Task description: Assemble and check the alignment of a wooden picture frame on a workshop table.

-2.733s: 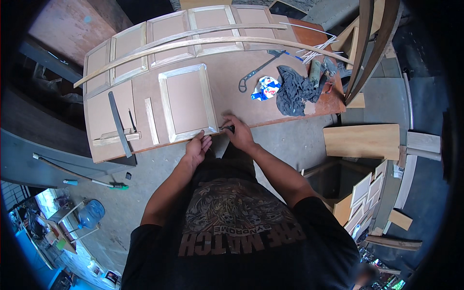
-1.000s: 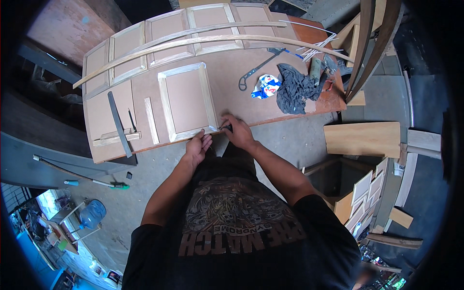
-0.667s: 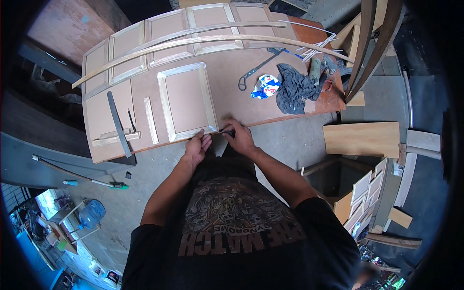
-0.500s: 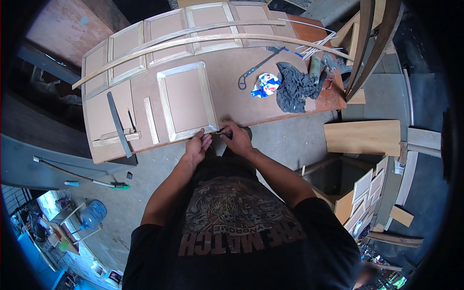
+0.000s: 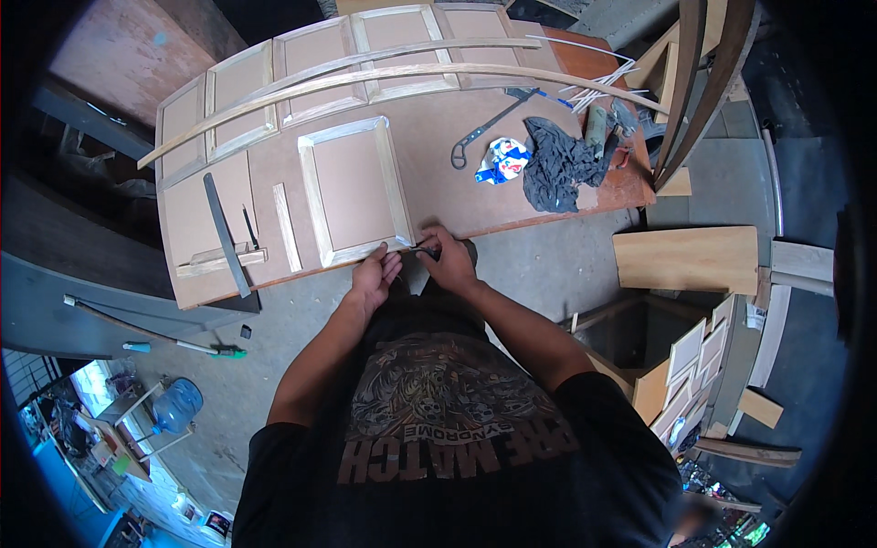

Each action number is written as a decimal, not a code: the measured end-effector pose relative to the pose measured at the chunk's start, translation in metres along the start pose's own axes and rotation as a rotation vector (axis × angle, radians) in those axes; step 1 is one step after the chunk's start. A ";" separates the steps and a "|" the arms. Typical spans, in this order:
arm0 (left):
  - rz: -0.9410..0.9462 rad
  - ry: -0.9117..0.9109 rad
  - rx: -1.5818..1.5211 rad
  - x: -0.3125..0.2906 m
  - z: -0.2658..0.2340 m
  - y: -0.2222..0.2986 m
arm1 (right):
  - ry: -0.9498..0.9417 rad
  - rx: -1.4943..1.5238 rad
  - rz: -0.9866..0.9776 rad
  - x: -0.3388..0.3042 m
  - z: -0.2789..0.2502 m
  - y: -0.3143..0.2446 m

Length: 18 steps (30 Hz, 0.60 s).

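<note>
A wood-framed panel (image 5: 358,190), flat inside with streaky wooden sides, lay on the smooth worktop (image 5: 448,192) at eleven o'clock from the hands. The left hand's (image 5: 373,276) thumb touched its near edge, fingers loosely curled; I couldn't tell if that grip was closed. The right hand's (image 5: 450,264) grip pinched a small dark tool (image 5: 427,251). A crumpled grey cloth (image 5: 555,164) sat at two o'clock.

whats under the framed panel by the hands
The framed panel lies on the brown tabletop, which shows on both sides of it. Anything directly beneath the panel is covered. The left hand is at its near edge.
</note>
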<state>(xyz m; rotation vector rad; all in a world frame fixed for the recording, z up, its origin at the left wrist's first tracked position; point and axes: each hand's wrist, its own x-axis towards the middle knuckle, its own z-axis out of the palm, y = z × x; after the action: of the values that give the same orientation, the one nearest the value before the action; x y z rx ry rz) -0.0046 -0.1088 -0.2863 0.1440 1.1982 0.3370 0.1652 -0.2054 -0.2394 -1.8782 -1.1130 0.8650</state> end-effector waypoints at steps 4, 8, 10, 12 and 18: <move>0.002 0.005 -0.001 0.001 -0.001 0.000 | 0.004 0.011 -0.005 0.001 0.000 -0.001; 0.009 0.024 -0.023 0.000 0.000 0.000 | 0.013 0.021 0.020 0.002 0.002 -0.001; 0.005 0.028 -0.024 -0.001 0.001 0.000 | 0.020 0.025 0.018 0.002 0.002 -0.002; 0.008 0.026 -0.023 0.000 0.000 0.000 | 0.024 0.029 0.014 0.002 0.002 -0.003; -0.001 0.007 0.005 -0.002 0.002 0.001 | 0.066 -0.001 0.008 0.000 0.003 0.003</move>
<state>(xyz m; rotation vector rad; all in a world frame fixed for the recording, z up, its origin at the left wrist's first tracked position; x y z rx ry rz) -0.0033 -0.1083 -0.2835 0.1470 1.2059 0.3343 0.1636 -0.2058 -0.2430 -1.8997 -1.0672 0.8010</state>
